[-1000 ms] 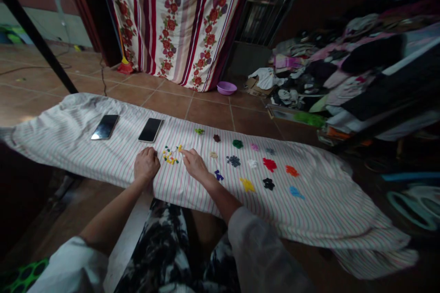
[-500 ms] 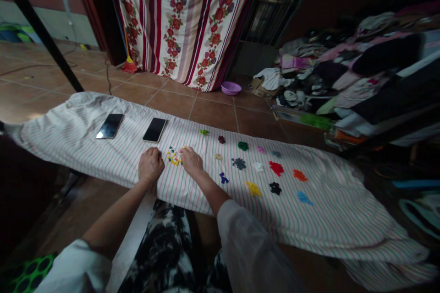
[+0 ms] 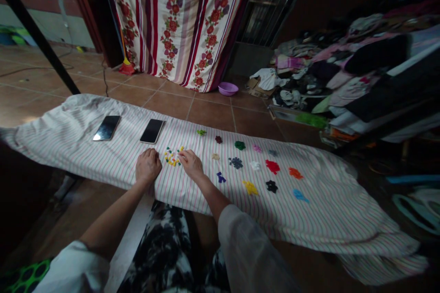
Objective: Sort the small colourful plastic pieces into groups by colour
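My left hand (image 3: 148, 165) rests palm down on the striped cloth (image 3: 113, 165), its fingers curled under into a loose fist. Just to its right lies a loose ring of small coloured pieces (image 3: 173, 162), mostly yellow and green with some orange. At the right side of this ring, my right hand (image 3: 191, 164) has thumb and fingers pinched together, the fingertips close to the cloth. Whatever sits in that pinch is too small to make out. Beyond my left hand lies a phone (image 3: 151, 131) with a dark screen.
Sorted piles of small pieces spread to the right, among them yellow (image 3: 250, 187), red (image 3: 272, 166), black (image 3: 271, 186) and blue (image 3: 300, 195). A second phone (image 3: 107, 128) lies farther left. Past the table are a purple basin (image 3: 228, 89) and heaped clothes (image 3: 319, 64).
The whole view has shifted slightly. My right hand stays pinched at the ring's right side, with only a small shift of the fingers. My left hand still rests in its place.
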### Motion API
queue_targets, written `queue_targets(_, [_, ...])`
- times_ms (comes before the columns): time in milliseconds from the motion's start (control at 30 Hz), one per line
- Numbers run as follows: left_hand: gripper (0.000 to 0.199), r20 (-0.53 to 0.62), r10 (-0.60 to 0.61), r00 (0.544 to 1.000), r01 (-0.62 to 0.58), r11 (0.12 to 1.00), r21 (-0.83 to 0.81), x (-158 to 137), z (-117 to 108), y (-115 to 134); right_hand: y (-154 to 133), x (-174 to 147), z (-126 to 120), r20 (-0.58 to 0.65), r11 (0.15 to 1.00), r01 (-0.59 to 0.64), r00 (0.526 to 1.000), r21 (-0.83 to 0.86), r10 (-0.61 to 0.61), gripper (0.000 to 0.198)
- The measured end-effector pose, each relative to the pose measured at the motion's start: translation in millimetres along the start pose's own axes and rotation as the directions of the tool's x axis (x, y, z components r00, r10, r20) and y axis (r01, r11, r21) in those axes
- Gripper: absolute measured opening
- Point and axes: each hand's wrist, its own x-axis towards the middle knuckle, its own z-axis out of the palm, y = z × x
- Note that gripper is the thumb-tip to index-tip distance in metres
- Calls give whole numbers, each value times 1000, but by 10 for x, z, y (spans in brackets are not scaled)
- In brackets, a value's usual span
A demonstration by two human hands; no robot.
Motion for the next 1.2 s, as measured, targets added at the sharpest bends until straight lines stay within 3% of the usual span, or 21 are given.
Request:
queue_targets(400, [18, -10, 0, 1000, 0, 1000, -19, -9, 1, -6, 64, -62, 5, -86, 958, -107, 987, 266, 135, 19])
queue_targets(600, [19, -21, -2, 1000, 2, 1000, -11, -13, -19, 7, 115, -156, -47, -109, 940, -133, 979, 315, 175, 17])
queue_targets(967, [19, -21, 14, 1000, -14, 999, 43, -16, -22, -2, 186, -387, -394, -180, 944, -142, 963, 297, 201, 11])
queue_targets(1200, [22, -23, 21, 1000, -19, 998, 61, -17, -27, -4, 456, -559, -733, -242, 958, -151, 947, 245, 211, 13])
